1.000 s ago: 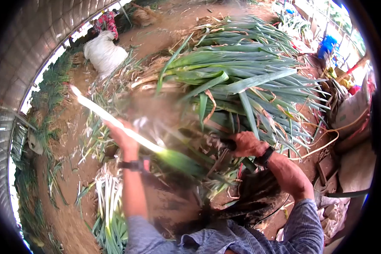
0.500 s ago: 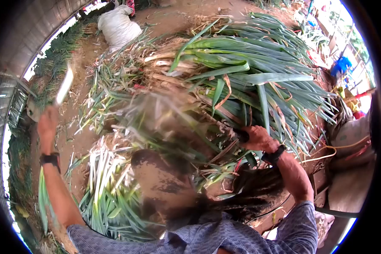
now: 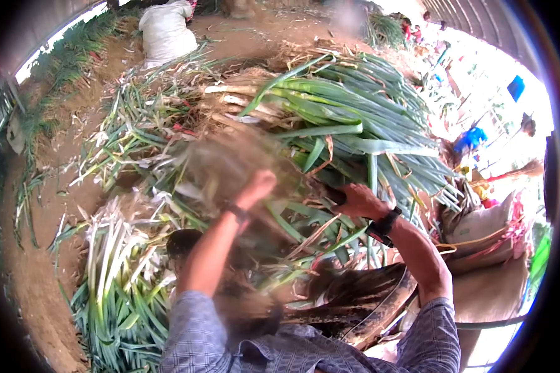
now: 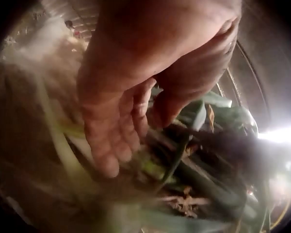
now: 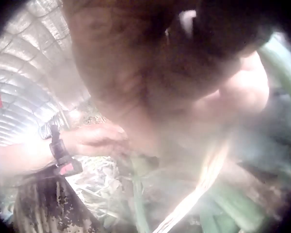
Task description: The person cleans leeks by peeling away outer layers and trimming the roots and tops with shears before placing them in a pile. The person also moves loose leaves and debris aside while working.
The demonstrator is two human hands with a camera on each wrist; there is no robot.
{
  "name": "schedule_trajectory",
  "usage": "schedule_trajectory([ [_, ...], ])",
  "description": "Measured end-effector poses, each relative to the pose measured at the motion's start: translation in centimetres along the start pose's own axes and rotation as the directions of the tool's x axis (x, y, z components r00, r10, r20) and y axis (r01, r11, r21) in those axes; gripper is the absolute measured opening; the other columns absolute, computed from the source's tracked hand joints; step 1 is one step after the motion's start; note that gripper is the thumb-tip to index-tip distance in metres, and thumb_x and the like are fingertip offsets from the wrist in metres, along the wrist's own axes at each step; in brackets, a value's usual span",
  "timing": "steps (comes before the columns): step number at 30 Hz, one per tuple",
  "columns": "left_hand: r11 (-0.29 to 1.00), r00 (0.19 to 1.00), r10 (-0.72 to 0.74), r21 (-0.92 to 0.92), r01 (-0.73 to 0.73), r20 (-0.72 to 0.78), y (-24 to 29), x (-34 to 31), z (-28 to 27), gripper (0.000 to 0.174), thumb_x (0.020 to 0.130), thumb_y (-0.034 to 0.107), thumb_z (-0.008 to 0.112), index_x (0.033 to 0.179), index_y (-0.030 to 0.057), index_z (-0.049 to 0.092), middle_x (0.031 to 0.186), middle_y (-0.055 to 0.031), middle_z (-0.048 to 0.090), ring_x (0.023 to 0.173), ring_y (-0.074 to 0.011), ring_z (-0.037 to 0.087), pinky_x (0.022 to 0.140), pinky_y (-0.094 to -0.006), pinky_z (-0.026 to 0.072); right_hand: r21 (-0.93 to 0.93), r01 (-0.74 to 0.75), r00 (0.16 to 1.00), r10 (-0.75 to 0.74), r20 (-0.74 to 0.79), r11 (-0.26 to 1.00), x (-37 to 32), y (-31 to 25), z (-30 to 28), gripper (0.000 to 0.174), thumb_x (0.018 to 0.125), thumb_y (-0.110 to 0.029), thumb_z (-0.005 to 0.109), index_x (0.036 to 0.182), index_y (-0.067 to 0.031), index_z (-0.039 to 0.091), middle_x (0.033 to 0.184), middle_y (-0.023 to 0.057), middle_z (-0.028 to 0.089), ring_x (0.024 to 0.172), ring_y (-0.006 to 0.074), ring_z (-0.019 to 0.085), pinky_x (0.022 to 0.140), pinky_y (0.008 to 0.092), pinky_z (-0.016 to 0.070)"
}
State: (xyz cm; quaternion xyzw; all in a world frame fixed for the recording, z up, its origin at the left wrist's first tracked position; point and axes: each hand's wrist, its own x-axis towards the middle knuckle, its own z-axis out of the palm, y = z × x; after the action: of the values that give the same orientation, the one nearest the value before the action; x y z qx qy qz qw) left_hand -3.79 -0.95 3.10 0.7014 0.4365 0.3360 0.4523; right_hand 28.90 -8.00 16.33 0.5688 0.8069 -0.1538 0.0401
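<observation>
In the head view my left hand (image 3: 258, 185) is over the middle of the work spot, blurred. The left wrist view shows that hand (image 4: 136, 92) with fingers loosely extended, holding nothing, above blurred leaves and stalks. My right hand (image 3: 359, 202) grips the dark handle (image 3: 331, 193) of a tool; the tool's far part is too blurred to make out. Beyond both hands lies a big heap of long green onions (image 3: 361, 109), roots to the left. Pale trimmed stalks (image 3: 115, 242) with green tops lie in a pile at lower left.
Leaf scraps (image 3: 137, 133) cover the ground left of the heap. A white sack (image 3: 167, 34) stands at the top left. Brown sacks (image 3: 488, 273) and a yellowish cord are at the right. My dark-stained trouser leg (image 3: 361, 292) is just below the hands.
My left hand swung out left with a white-stemmed onion, then came back to the middle without it. My right hand keeps its grip on the handle. The head view has shifted.
</observation>
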Motion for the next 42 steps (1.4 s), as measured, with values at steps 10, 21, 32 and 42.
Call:
schedule_trajectory([
  [10, 0.911, 0.999, 0.011, 0.412, 0.010, -0.047, -1.4, -0.2, 5.4, 0.026, 0.093, 0.026, 0.055, 0.082, 0.0039, 0.062, 0.086, -0.0203, 0.067, 0.082, -0.0400, 0.066, 0.073, -0.0504, 0.0508, -0.140, 0.027, 0.997, -0.016, 0.082, 0.990, 6.4, -6.3, -3.9, 0.048, 0.071, -0.043, 0.077, 0.102, -0.0073, 0.069, 0.090, 0.0188, 0.071, 0.089, 0.0397, 0.068, 0.081, 0.0488, 0.0524],
  [21, 0.957, 0.966, -0.009, 0.279, 0.084, -0.260, -2.0, 0.2, 3.4, 0.018, 0.087, 0.019, 0.060, 0.086, 0.0044, 0.072, 0.070, -0.0182, 0.066, 0.066, -0.0332, 0.065, 0.062, -0.0454, 0.0511, -0.148, 0.078, 0.981, -0.049, 0.190, 0.986, 13.9, -10.6, -5.2, 0.052, 0.072, -0.043, 0.077, 0.103, -0.0022, 0.069, 0.091, 0.0203, 0.071, 0.088, 0.0373, 0.068, 0.080, 0.0468, 0.0512],
  [32, 0.993, 0.807, 0.112, 0.082, -0.079, -0.580, 0.3, 2.6, 2.9, 0.009, 0.093, 0.010, 0.055, 0.093, 0.0054, 0.063, 0.081, -0.0183, 0.063, 0.074, -0.0351, 0.062, 0.066, -0.0466, 0.0495, -0.191, 0.129, 0.953, -0.068, 0.294, 0.973, 12.2, -12.9, -9.2, 0.049, 0.073, -0.040, 0.078, 0.102, -0.0025, 0.067, 0.086, 0.0166, 0.071, 0.080, 0.0327, 0.068, 0.076, 0.0427, 0.0513],
  [42, 0.852, 0.768, 0.432, 0.493, -0.176, -0.473, -0.5, 3.7, 1.0, 0.015, 0.078, 0.009, 0.063, 0.093, 0.0061, 0.064, 0.104, -0.0134, 0.062, 0.102, -0.0329, 0.057, 0.083, -0.0478, 0.0454, -0.142, -0.143, 0.940, 0.179, 0.290, 0.979, 1.6, -4.1, -9.3, 0.053, 0.072, -0.041, 0.080, 0.114, -0.0105, 0.068, 0.091, 0.0132, 0.073, 0.084, 0.0280, 0.070, 0.077, 0.0413, 0.0543],
])
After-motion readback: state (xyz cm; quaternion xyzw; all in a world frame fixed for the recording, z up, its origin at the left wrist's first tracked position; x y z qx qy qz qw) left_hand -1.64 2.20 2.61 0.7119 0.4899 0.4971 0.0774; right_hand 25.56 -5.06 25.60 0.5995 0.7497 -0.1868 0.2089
